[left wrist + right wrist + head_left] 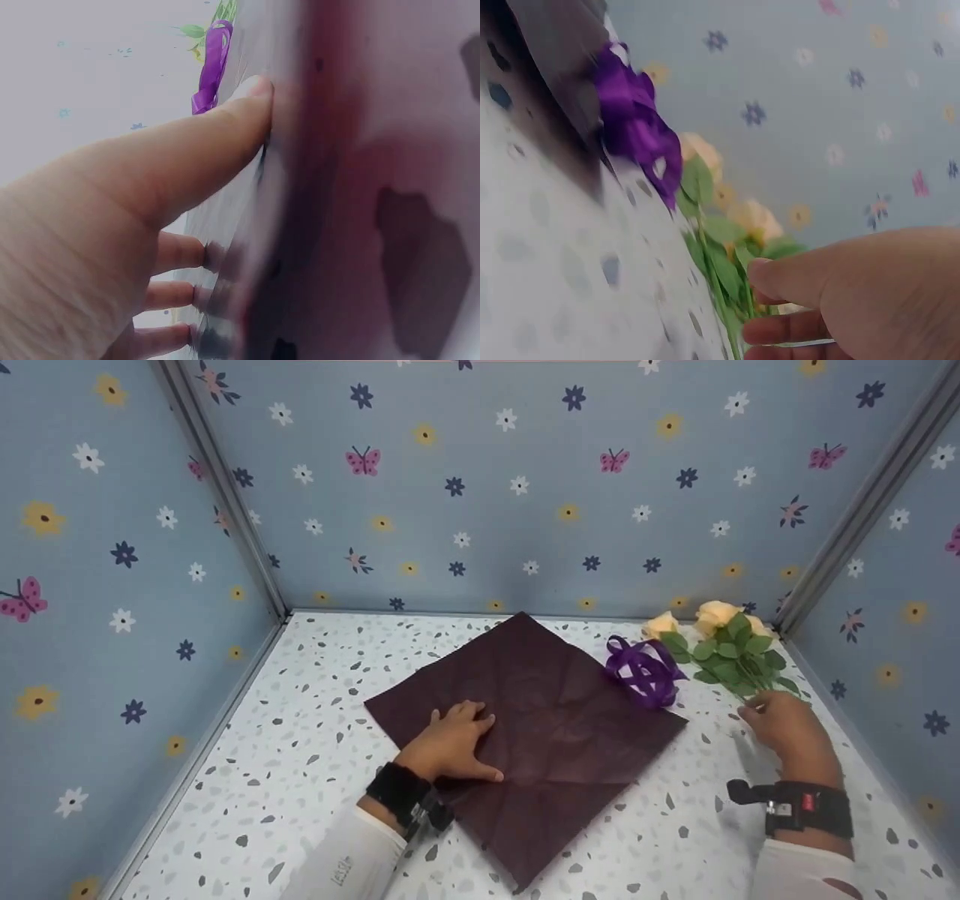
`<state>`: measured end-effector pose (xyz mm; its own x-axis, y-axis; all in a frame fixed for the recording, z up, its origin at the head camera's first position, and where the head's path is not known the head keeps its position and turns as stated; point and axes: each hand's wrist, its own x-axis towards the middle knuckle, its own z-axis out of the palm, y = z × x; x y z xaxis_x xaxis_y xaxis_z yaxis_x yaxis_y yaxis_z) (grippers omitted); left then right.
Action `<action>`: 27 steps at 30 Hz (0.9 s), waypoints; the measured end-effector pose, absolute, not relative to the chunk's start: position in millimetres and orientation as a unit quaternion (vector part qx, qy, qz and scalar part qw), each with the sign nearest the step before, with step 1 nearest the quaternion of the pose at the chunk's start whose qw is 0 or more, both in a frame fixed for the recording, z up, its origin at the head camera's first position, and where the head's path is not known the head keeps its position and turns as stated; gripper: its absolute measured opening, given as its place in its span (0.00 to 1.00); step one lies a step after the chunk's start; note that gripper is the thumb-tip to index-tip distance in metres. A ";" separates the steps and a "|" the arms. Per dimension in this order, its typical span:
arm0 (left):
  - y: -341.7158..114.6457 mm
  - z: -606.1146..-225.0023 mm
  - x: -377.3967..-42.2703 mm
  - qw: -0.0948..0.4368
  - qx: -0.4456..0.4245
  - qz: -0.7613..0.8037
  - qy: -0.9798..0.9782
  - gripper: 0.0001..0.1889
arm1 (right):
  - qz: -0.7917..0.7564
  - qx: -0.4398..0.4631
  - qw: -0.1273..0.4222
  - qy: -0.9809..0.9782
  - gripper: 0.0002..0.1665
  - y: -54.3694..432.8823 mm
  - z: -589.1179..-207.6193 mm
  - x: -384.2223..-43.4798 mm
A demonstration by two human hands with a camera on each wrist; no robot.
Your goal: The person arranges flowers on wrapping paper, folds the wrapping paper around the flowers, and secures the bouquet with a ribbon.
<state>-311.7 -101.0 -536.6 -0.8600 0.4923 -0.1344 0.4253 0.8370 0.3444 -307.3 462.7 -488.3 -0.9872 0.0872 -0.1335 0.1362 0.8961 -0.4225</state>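
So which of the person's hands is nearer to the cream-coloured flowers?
The right hand. It is at the near end of the flowers, contact unclear. The left hand rests on the dark sheet, well to their left.

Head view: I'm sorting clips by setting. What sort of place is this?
Probably a craft or filming booth: pale blue flower-and-butterfly-print panels enclose three sides of a white, grey-speckled tabletop, and a square, dark maroon sheet lies spread on it.
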 end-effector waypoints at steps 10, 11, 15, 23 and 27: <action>-98.4 -539.2 -312.1 0.106 0.238 0.158 0.952 0.60 | -0.250 0.193 -0.012 0.949 0.37 507.7 -504.0 -278.6; -98.3 -539.5 -312.0 0.106 0.237 0.158 0.953 0.60 | -0.255 0.206 -0.011 0.945 0.38 509.3 -505.3 -278.2; -98.2 -539.2 -311.9 0.110 0.241 0.156 0.952 0.60 | -0.268 0.243 0.002 0.932 0.37 511.7 -511.6 -277.0; -101.1 -536.8 -310.4 0.119 0.244 0.156 0.950 0.62 | -0.247 0.233 -0.031 0.940 0.29 502.1 -524.3 -272.2; -100.5 -537.8 -309.9 0.117 0.242 0.154 0.951 0.63 | -0.250 0.233 -0.059 0.938 0.26 499.4 -525.6 -268.4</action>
